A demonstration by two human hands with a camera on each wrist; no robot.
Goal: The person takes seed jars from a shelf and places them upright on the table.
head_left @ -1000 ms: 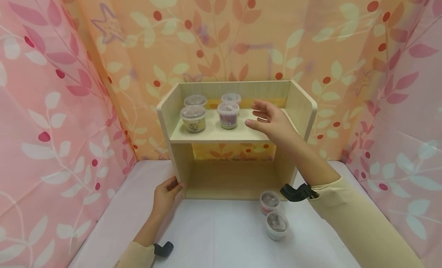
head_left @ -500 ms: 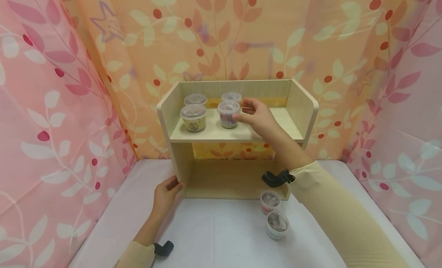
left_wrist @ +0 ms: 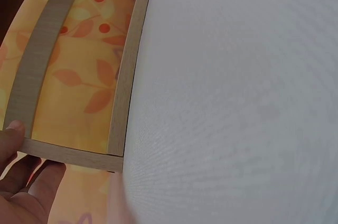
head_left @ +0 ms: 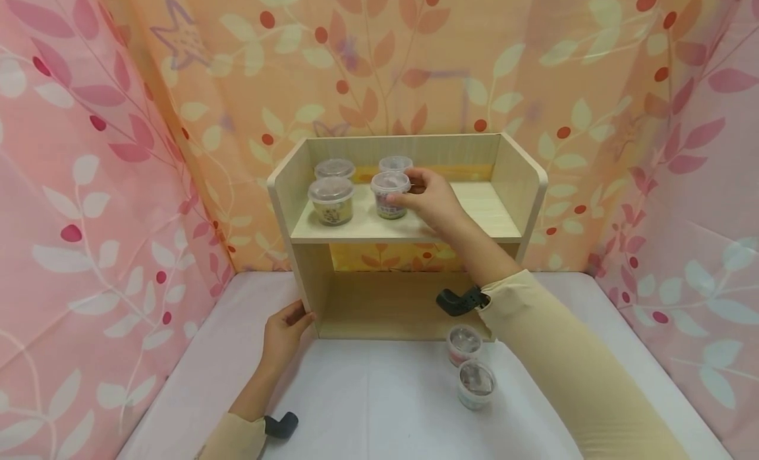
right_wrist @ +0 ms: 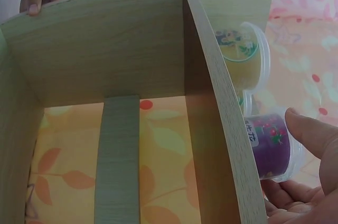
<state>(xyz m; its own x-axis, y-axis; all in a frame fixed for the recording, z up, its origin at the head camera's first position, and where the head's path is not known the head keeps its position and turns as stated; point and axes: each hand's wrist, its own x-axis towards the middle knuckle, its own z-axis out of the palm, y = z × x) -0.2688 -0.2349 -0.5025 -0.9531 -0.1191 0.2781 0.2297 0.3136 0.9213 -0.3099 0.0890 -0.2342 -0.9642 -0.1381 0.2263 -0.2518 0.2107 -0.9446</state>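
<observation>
Floral cloth (head_left: 379,64) backs a white-covered table (head_left: 367,394) bearing a pale wooden two-tier shelf unit (head_left: 522,176). Right hand (head_left: 433,201): thumb and fingers curled around a small purple round plastic tub (head_left: 382,201) with a clear lid, near the middle of the upper shelf's front edge. Left hand (head_left: 283,331): gripping the unit's left side panel at its front edge.

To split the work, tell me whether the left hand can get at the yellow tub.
Probably yes, from the front: the upper shelf is open before the yellow tub. The side panel the left hand holds blocks only a sideways reach.
</observation>
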